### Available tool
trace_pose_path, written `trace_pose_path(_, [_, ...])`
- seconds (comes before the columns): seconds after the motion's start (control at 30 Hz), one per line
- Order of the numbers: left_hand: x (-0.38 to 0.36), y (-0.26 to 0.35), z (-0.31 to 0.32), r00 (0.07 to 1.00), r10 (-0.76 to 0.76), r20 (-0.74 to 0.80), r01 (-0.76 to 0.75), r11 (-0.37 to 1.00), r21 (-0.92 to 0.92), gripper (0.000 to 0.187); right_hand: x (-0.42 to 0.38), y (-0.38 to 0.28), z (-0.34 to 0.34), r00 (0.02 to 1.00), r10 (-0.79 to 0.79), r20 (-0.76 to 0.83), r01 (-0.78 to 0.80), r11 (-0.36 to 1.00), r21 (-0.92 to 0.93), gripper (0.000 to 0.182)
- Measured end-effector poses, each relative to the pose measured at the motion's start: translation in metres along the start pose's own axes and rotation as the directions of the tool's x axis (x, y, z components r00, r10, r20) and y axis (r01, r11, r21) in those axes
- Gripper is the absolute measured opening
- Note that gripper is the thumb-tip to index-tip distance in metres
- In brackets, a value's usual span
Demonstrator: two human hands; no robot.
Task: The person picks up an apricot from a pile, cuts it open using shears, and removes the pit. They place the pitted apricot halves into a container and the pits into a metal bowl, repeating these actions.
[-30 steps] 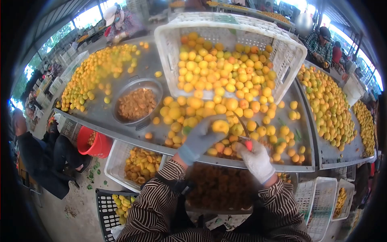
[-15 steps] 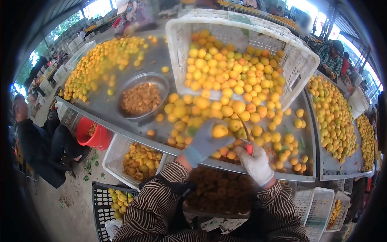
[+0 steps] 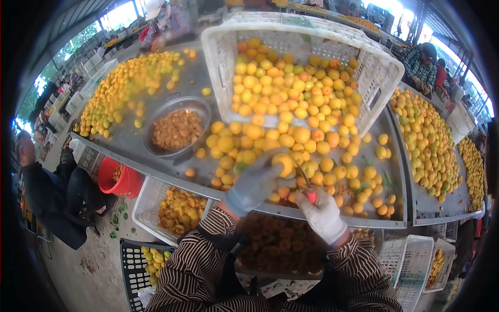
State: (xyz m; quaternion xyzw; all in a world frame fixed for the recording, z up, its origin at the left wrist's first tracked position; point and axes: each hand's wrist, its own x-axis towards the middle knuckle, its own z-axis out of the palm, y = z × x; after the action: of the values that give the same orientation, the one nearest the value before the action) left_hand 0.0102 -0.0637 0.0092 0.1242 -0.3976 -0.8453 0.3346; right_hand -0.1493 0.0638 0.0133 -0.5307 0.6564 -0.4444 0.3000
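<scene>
My left hand (image 3: pixel 254 184), in a grey glove, is closed round a yellow apricot (image 3: pixel 283 164). In the white glove of my right hand (image 3: pixel 323 216) is a knife with a red handle (image 3: pixel 311 197) and a thin curved blade (image 3: pixel 301 174). The blade's upper part lies right at the apricot's right side. Both hands are over the front edge of the metal table (image 3: pixel 171 171). Loose apricots (image 3: pixel 301 134) spread just beyond them, spilling from a white plastic crate (image 3: pixel 384 78) tipped on its side.
A metal bowl (image 3: pixel 204 136) of brown pits stands left of the loose apricots. Below the edge are a white crate (image 3: pixel 143 208) of split fruit, a black crate (image 3: pixel 132 275) and a red bucket (image 3: pixel 136 182). A seated person (image 3: pixel 44 192) is at left, another (image 3: pixel 421 67) at far right.
My right hand has come left and slightly down, bringing the knife blade against the apricot. My left hand keeps hold of the fruit. The whole view has shifted slightly.
</scene>
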Motion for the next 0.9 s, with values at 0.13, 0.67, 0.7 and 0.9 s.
trace_pose_path(0.13, [-0.002,0.005,0.005,0.996,0.085,-0.025,-0.075,0.956,0.282,0.048,-0.001,0.004,0.004,1.0,0.019,-0.013,-0.02,0.997,-0.072,0.031])
trace_pose_path(0.67, [-0.004,0.005,-0.005,0.962,0.262,0.079,-0.221,0.571,0.791,0.053,-0.003,-0.007,0.005,0.998,0.056,-0.01,-0.056,0.955,-0.291,0.032])
trace_pose_path(0.7, [-0.005,0.006,-0.002,0.963,0.263,0.064,-0.213,0.589,0.78,0.052,-0.004,-0.008,0.007,0.997,0.07,-0.028,-0.075,0.954,-0.29,0.032])
trace_pose_path(0.9, [-0.003,-0.013,0.001,0.998,0.043,-0.038,-0.045,0.998,-0.05,0.05,-0.001,-0.008,0.015,0.987,0.153,-0.043,-0.159,0.941,-0.298,0.031])
